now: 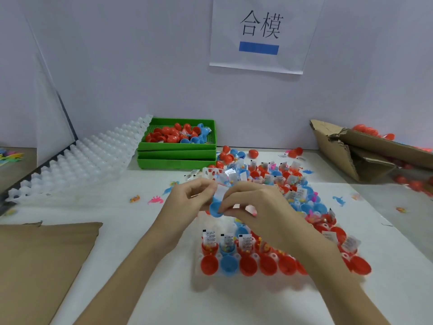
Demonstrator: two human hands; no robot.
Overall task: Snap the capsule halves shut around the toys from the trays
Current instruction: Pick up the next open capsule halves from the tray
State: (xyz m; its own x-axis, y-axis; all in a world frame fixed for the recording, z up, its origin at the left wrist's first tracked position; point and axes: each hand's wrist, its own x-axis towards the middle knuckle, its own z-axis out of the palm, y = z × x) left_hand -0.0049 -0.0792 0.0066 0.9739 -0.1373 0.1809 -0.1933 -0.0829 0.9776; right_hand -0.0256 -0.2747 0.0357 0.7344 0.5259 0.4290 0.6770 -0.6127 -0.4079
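Above the white capsule tray, both hands meet around a blue capsule half with a white packet sticking out of it. My left hand pinches the packet and capsule from the left. My right hand grips the capsule from the right, fingers curled over it. The tray holds rows of red capsule halves and a blue half, several with toy packets standing in them. My right forearm hides part of the tray.
A stack of green trays with red and blue halves stands at the back. Empty white moulded trays lean at the left. A torn cardboard box lies at the right, flat cardboard at the near left. Loose small toys dot the table.
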